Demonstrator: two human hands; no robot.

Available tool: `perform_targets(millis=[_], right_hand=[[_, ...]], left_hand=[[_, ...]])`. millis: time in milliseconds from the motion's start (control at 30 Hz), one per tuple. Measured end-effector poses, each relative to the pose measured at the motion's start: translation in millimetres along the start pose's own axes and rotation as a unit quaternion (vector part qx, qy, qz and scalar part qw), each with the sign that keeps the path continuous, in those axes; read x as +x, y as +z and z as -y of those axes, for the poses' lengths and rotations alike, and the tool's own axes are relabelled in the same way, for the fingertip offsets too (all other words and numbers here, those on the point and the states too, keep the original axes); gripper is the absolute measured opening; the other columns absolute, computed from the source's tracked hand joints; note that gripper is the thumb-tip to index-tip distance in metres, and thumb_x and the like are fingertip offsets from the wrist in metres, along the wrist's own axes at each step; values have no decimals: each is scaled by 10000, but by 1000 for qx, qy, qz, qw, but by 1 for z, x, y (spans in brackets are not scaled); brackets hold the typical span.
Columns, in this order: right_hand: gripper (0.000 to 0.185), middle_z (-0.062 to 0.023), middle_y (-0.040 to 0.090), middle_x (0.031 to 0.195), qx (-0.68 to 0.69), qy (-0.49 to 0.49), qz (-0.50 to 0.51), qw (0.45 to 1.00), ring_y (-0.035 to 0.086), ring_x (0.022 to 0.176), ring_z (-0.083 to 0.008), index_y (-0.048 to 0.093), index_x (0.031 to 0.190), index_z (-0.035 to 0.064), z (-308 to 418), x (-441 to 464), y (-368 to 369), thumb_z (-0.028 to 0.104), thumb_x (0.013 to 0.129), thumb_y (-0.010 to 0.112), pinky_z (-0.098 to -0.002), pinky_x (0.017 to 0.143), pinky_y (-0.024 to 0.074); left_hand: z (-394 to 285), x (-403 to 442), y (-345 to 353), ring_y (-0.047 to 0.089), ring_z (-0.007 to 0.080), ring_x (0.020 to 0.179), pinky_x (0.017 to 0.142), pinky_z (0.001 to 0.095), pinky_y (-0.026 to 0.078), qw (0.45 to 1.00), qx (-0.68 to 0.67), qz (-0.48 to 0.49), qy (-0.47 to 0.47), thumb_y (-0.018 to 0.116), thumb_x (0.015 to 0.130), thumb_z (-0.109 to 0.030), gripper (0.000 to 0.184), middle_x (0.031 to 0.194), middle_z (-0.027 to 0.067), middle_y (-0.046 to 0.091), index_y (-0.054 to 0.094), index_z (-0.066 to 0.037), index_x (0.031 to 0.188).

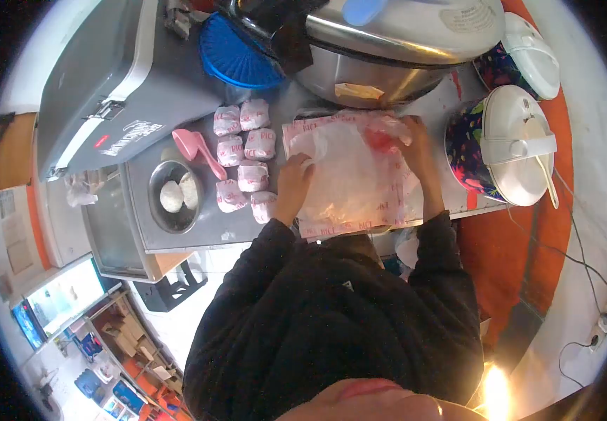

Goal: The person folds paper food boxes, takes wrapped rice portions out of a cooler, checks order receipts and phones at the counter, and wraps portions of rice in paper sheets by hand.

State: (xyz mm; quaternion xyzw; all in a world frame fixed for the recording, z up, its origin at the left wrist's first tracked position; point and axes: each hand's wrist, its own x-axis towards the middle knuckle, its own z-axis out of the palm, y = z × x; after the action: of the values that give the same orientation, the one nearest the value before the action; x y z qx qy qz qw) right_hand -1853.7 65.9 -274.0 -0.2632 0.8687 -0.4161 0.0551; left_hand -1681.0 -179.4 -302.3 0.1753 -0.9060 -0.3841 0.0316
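A stack of printed wrapping paper (pixel 349 175) with red lettering lies on the counter in front of me. My left hand (pixel 294 184) rests at its left edge, fingers lying on the sheet. At the upper right corner, my right hand (pixel 417 149) has its fingers closed on the paper, where a reddish patch shows through. Several wrapped rice packets (pixel 253 175) stand in two rows just left of my left hand. Beyond them are a pink rice scoop (pixel 189 145) and a metal bowl (pixel 154 200) holding white rice lumps (pixel 172 197).
A large steel pot (pixel 380 77) stands behind the paper. To the right are two patterned rice containers with white lids (pixel 517 140), one bearing a pale spoon (pixel 543 161). A grey cooler box (pixel 117 91) and a blue ribbed basket (pixel 236 52) occupy the back left.
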Motion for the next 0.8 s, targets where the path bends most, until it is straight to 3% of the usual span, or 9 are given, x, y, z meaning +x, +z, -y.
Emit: perform_targets(millis=[167,300,400,533,600,667,700,733,800], right_hand=[[310,-157,584,1071,111,93,-215,966,552,1033,-333,566,1069,14,24,-25,-6,5,765,626,-363,872,440],[333,-174,566,1162,-15,-8,-194,981,518,1099,-350,571,1123,28,73,-23,12,65,797,625,-407,933,418],[384,-183,513,1236,-74,-101,-83,989,463,1167,-367,531,1188,44,28,-12,71,91,818,617,-428,980,375],[648,-238,266,1430,-121,30,-265,956,283,1306,-420,328,1370,90,76,-68,94,178,815,650,-455,1057,306],[575,-209,380,1358,-86,70,-345,932,337,1288,-370,360,1332,29,118,-122,90,87,823,623,-427,1051,299],[525,-231,412,1318,-114,288,-404,861,362,1253,-397,394,1296,12,107,-204,123,81,821,607,-436,1036,315],[518,-257,423,1272,-174,222,-451,847,368,1218,-434,418,1259,14,113,-246,142,89,787,620,-458,1043,309],[522,-269,408,1283,-172,267,-468,825,367,1217,-445,416,1257,15,117,-289,166,87,781,619,-453,1033,328],[473,-253,389,1299,-119,371,-493,778,400,1193,-434,445,1219,42,150,-370,217,64,782,624,-447,1000,369]], left_hand=[[4,1,6,569,357,927,789,436,447,998,1,-34,56,601,814,-156,218,974,173,595,581,-31,992],[10,0,10,556,358,953,823,433,442,997,-1,-36,61,609,815,-179,266,1003,169,590,565,-23,1026],[28,2,8,539,358,1001,867,424,433,998,-27,-36,51,628,810,-204,415,1089,181,559,492,-13,1153],[35,-9,0,442,361,1174,988,432,351,983,-127,-21,134,642,823,-252,692,1281,232,428,288,17,1353],[37,-33,-6,207,371,1336,1106,430,162,976,-77,-49,197,628,849,-292,817,1424,251,222,136,42,1408],[23,-64,-30,172,355,1341,1106,444,139,951,-192,26,239,646,835,-237,840,1446,232,145,95,61,1396],[35,-73,-34,189,354,1329,1104,447,140,949,-133,50,283,648,834,-225,813,1419,235,175,116,49,1384],[51,-79,-33,206,353,1317,1102,450,141,939,-78,59,329,650,832,-213,786,1393,238,205,137,37,1373],[80,-104,-27,165,358,1331,1108,472,114,905,-179,109,369,675,817,-329,894,1428,232,143,101,35,1397]])
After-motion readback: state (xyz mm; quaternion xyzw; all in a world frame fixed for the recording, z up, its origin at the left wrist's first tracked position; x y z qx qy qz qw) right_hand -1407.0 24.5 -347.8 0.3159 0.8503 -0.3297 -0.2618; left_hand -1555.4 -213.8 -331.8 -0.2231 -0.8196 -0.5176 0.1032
